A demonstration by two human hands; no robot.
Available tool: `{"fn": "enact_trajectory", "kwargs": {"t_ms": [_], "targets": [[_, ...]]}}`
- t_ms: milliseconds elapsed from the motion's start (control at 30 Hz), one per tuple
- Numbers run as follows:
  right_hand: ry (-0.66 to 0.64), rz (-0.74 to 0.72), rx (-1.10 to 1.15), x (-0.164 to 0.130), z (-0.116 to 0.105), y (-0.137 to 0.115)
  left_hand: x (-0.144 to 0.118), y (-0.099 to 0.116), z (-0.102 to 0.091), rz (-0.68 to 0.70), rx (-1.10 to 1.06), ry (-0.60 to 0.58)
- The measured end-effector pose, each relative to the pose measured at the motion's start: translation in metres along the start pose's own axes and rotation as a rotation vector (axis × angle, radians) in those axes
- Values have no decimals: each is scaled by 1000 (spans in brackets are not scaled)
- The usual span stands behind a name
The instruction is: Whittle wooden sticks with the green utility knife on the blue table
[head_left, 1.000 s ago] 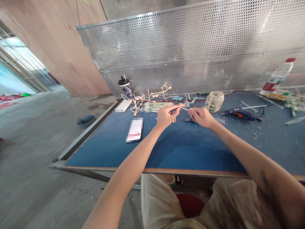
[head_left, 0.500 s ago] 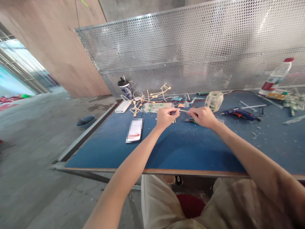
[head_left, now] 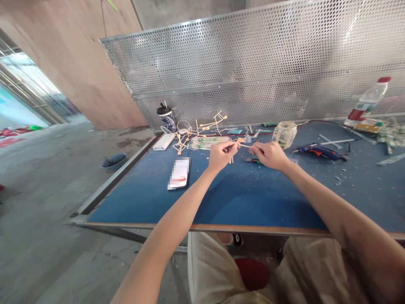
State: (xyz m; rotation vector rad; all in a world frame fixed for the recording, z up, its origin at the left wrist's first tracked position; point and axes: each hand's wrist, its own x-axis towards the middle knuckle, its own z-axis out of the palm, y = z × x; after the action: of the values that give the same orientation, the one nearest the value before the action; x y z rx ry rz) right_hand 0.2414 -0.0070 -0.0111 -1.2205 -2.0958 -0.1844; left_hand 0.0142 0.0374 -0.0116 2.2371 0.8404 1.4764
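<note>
Over the middle of the blue table (head_left: 221,198), my left hand (head_left: 220,155) and my right hand (head_left: 268,154) are held close together. Both pinch a thin wooden stick (head_left: 244,145) that spans the gap between their fingertips. A few short sticks (head_left: 231,160) lie on the table just under my left hand. A small dark tool (head_left: 253,160) lies beside my right hand. Just behind the hands sit a clear bag of sticks (head_left: 207,141) and a stick-and-ball model (head_left: 202,126).
A phone (head_left: 179,172) lies at the left. At the back left stand a white power bank (head_left: 163,141) and a dark cup (head_left: 167,117). A mesh-wrapped jar (head_left: 284,134), blue glue gun (head_left: 318,150) and plastic bottle (head_left: 367,102) sit to the right. A perforated metal panel (head_left: 253,63) backs the table.
Both hands stayed almost in place. The stick dipped level and rose again slightly, with small finger shifts.
</note>
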Motion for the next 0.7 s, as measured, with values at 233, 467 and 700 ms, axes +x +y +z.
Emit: {"fn": "enact_trajectory", "kwargs": {"t_ms": [233,467,700], "targets": [[-26,-6,-25,-1,1,2,0,-6,-2,86,123,-13],[-73,13,39,0,3,-4,1,-10,-4,236,340,44],[-70,58,88,1,1,2,4,-7,-2,110,312,82]]}}
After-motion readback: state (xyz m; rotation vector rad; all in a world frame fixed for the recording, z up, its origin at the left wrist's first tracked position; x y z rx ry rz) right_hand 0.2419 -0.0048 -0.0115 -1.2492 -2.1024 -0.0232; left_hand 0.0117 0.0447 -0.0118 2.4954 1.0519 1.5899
